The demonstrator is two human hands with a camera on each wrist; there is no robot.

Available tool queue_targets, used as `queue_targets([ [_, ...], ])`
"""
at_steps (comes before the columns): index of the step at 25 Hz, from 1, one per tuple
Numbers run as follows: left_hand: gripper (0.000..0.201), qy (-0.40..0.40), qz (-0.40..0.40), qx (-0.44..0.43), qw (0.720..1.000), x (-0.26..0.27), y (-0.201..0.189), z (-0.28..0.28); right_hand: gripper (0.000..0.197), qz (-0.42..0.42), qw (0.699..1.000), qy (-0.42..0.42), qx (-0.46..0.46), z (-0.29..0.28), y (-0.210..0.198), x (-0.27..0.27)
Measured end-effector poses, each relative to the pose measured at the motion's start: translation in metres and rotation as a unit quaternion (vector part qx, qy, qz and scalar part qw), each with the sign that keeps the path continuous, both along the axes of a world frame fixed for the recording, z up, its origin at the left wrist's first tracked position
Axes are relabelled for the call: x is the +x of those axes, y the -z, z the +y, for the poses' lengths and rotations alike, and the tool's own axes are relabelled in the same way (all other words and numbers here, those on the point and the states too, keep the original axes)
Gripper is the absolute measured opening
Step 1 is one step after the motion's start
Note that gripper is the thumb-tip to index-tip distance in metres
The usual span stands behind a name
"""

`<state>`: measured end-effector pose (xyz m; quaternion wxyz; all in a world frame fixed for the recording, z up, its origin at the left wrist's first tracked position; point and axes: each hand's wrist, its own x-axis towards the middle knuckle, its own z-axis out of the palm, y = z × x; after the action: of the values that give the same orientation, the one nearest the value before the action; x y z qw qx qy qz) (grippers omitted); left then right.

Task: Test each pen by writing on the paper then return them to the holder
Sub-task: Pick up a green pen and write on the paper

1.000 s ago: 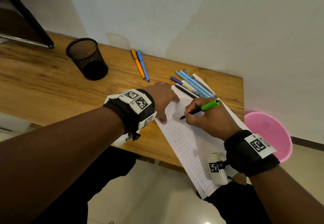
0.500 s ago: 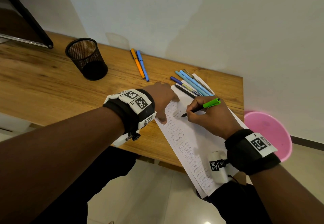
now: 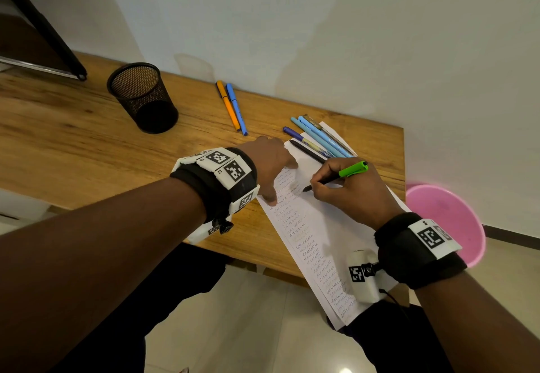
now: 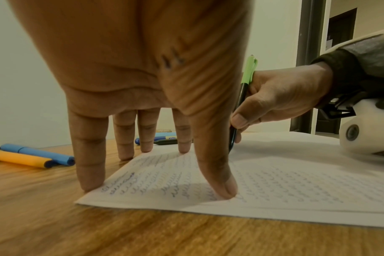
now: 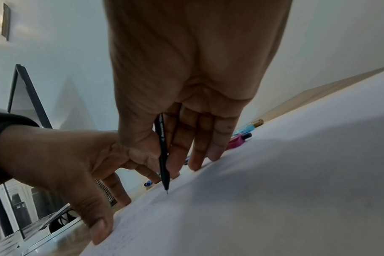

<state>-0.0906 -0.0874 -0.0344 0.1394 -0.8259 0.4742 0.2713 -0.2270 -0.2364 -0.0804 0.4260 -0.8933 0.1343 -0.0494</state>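
Note:
My right hand (image 3: pixel 347 190) grips a black pen with a green cap on its back end (image 3: pixel 352 169), its tip touching the white paper (image 3: pixel 321 232) that is covered in rows of squiggles. In the right wrist view the pen (image 5: pixel 163 155) stands nearly upright between thumb and fingers. My left hand (image 3: pixel 271 165) holds the paper's left edge down with straight, spread fingers (image 4: pixel 217 181). An empty black mesh holder (image 3: pixel 142 96) stands at the back left of the wooden desk (image 3: pixel 73 144). An orange pen (image 3: pixel 228 105) and a blue pen (image 3: pixel 236 108) lie side by side beyond my left hand.
Several more pens (image 3: pixel 320 140), blue, purple and black, lie at the paper's far end. A pink bin (image 3: pixel 447 217) stands on the floor off the desk's right edge. A dark-framed screen (image 3: pixel 38 30) leans at the far left. The paper overhangs the desk's near edge.
My right hand has moved the pen slightly rightward along the line while writing. The left hand has stayed pressed on the paper.

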Motion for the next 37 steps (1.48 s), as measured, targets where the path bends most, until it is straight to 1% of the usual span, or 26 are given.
queue_targets([
  [6,0.094,0.003,0.0,0.005,1.0,0.0,-0.001,0.0,0.006,0.003,1.0,0.004,-0.002,-0.002,0.002,0.001],
  [8,0.093,0.005,0.0,0.006,1.0,0.0,-0.002,0.0,0.006,0.002,1.0,0.006,0.013,-0.003,0.002,0.002],
  [9,0.092,0.004,0.001,0.005,1.0,-0.001,-0.002,0.0,0.006,-0.006,0.999,0.02,0.043,-0.003,0.001,0.003],
  [11,0.09,0.001,0.002,0.002,1.0,-0.001,-0.002,0.0,0.009,-0.027,0.987,0.075,0.142,-0.006,-0.004,0.005],
  [14,0.09,-0.004,0.005,-0.002,1.0,-0.001,-0.001,0.001,0.025,-0.045,0.948,0.145,0.281,-0.009,-0.015,0.009],
  [16,0.092,-0.007,0.004,-0.004,1.0,-0.001,-0.001,0.002,0.026,-0.064,0.904,0.183,0.382,-0.009,-0.024,0.012],
  [18,0.092,-0.01,0.003,-0.004,1.0,-0.001,-0.001,0.001,0.021,-0.084,0.856,0.207,0.467,-0.013,-0.033,0.014],
  [19,0.092,-0.013,0.003,-0.004,1.0,-0.002,-0.001,0.001,0.023,-0.089,0.84,0.207,0.494,-0.015,-0.036,0.014],
  [22,0.092,-0.014,-0.001,0.0,1.0,-0.003,0.0,0.001,0.062,-0.104,0.809,0.186,0.548,-0.021,-0.042,0.014],
  [23,0.092,-0.015,-0.001,0.001,1.0,-0.003,-0.001,0.0,0.067,-0.113,0.796,0.179,0.567,-0.022,-0.043,0.014],
  [25,0.093,-0.016,-0.002,0.003,1.0,-0.003,-0.002,-0.001,0.063,-0.126,0.776,0.174,0.592,-0.025,-0.043,0.013],
  [27,0.093,-0.016,-0.002,0.002,1.0,-0.004,-0.002,-0.001,0.052,-0.131,0.771,0.18,0.596,-0.026,-0.043,0.013],
  [29,0.092,-0.016,-0.003,0.002,1.0,-0.004,-0.002,-0.001,0.043,-0.135,0.773,0.185,0.591,-0.027,-0.043,0.012],
  [31,0.092,-0.017,-0.003,0.001,1.0,-0.004,-0.002,-0.001,0.042,-0.139,0.773,0.188,0.59,-0.026,-0.043,0.012],
  [34,0.092,-0.016,-0.002,0.002,1.0,-0.004,-0.002,0.0,0.049,-0.14,0.773,0.2,0.586,-0.025,-0.043,0.015],
  [36,0.092,-0.015,-0.003,0.003,1.0,-0.003,-0.001,0.0,0.046,-0.142,0.777,0.203,0.578,-0.024,-0.044,0.017],
  [37,0.092,-0.014,-0.003,0.003,1.0,-0.003,-0.001,0.0,0.043,-0.149,0.775,0.201,0.58,-0.023,-0.043,0.018],
])
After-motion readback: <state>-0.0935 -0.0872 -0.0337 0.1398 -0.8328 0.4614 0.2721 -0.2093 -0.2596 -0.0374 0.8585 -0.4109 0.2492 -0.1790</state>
